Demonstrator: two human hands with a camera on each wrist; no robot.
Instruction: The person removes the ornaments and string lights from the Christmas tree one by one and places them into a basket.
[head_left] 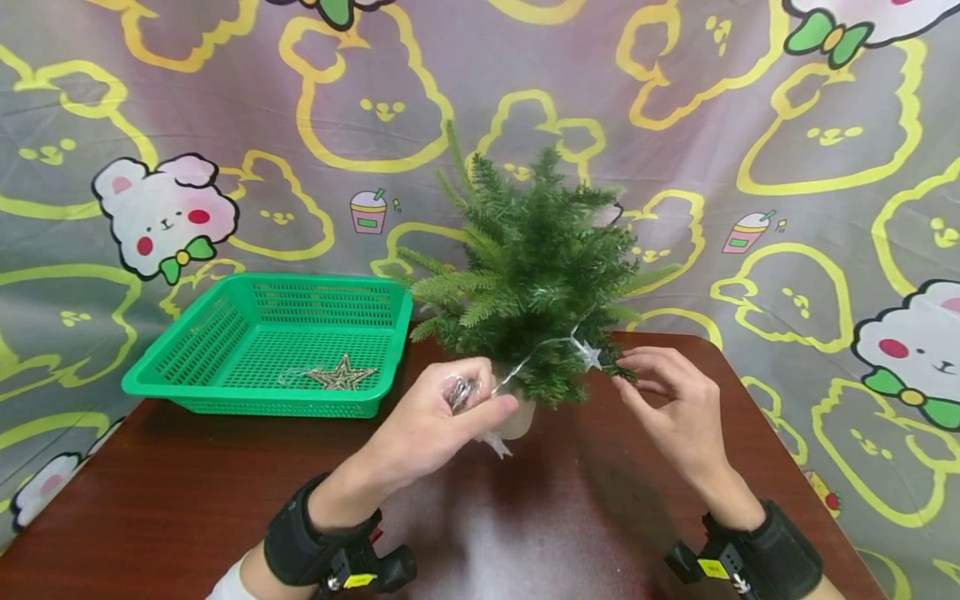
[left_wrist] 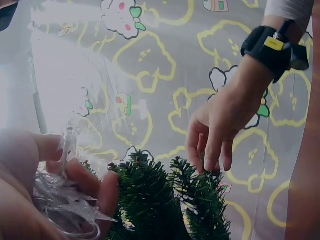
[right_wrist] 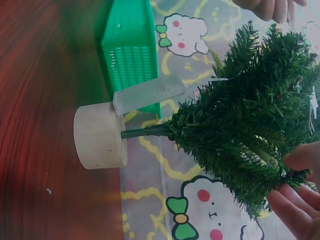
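My left hand (head_left: 437,423), just in front of the tree (head_left: 547,275), is curled round a bunched star light string (left_wrist: 65,200). One length runs from it to the front of the tree, with a star (head_left: 588,353) against the lower right branches. My right hand (head_left: 678,408), at the tree's right side: narrow, thumb and fingertips on a branch tip (right_wrist: 283,177), looks like a light pinch.

Risks: the bunch could snag, I think, since stars and wire are crammed in one fist. Too hard a pull from the left could drag that star off the tree; I can't tell if it's hooked or only resting. A clear box (right_wrist: 150,95) hangs below the tree's foliage by the wooden base (right_wrist: 98,136); its weight could tug the wire down. Yanking the branch could tip the tree, neither hand being on its base. Green basket (head_left: 255,406), left of the tree, holds a gold star (head_left: 342,372); low risk.
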